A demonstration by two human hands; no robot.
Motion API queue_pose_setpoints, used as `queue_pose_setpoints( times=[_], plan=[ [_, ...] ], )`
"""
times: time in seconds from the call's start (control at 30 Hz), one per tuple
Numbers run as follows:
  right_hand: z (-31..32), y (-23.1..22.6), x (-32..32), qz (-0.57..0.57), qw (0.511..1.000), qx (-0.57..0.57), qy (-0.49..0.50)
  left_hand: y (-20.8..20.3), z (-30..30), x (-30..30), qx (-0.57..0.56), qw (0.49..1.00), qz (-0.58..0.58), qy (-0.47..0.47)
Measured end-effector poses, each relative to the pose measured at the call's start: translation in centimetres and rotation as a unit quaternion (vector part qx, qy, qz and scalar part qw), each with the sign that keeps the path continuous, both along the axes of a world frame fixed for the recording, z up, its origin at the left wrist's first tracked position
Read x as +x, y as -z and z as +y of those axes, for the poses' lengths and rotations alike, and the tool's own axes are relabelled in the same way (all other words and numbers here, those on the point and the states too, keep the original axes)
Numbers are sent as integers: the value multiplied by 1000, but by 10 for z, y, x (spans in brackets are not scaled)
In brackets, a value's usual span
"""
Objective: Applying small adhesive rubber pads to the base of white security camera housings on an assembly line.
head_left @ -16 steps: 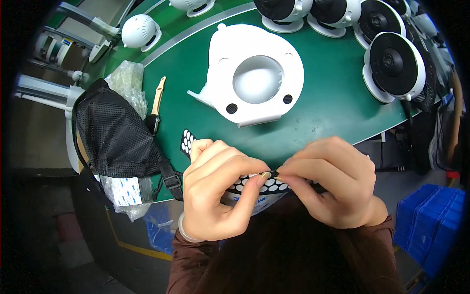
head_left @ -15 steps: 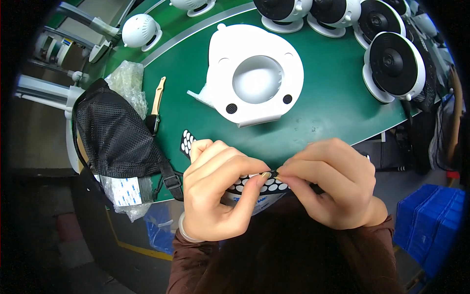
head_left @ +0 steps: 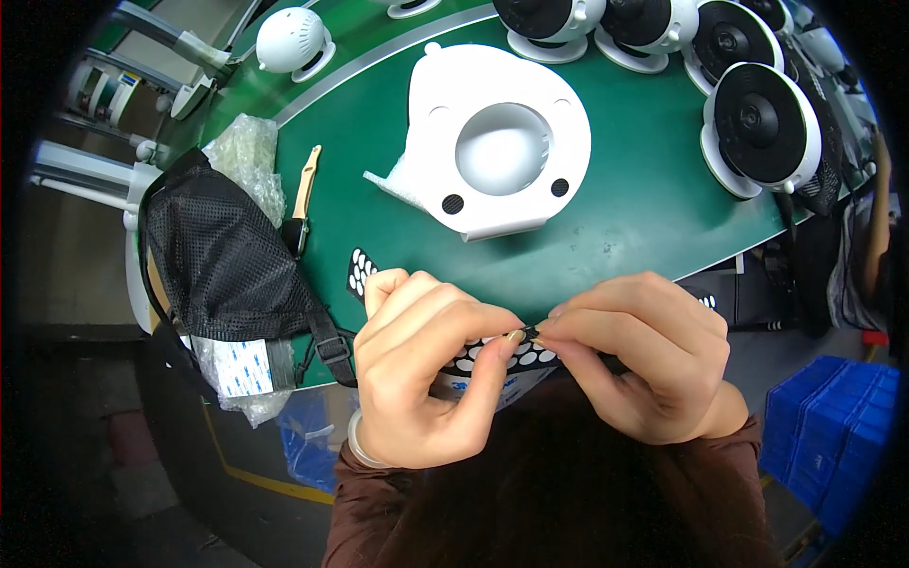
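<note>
Centrally, at the near edge of the table: one black strip, white-dotted; long axis runs left to right, left end angled toward the far edge. Left hand, right hand: both pinch its far edge. Beneath: pale piece, blue lettering partly covered.

I see a black mesh bag on the counter, bubble wrap and a tan-strapped watch beside it.

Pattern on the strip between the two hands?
The strip is black with rows of round white spots; best seen in the head view.
</note>
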State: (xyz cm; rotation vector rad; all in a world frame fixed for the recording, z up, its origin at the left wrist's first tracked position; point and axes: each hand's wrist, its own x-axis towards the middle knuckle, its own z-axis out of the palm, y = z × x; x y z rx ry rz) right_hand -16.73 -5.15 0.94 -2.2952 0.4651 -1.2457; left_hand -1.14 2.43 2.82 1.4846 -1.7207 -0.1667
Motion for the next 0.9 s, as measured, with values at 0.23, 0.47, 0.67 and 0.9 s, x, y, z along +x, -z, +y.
queue_pose_setpoints(
  times=[0.23, 0.47, 0.67, 0.9],
  plan=[
    [-5, 2, 2, 21, 999, 28, -36, 3, 1, 1, -3, 1000, -1, -9],
    [-4, 6, 4, 5, 1000, 7, -20, 5, 1, 1, 1, 1000, 7, -15],
    [-12, 3, 5, 22, 997, 52, -50, 5, 0, 0, -8, 1000, -4, -22],
    [-14, -4, 3, 71, 996, 26, -40, 2, -3, -1, 10, 1000, -6, -26]
  ],
)
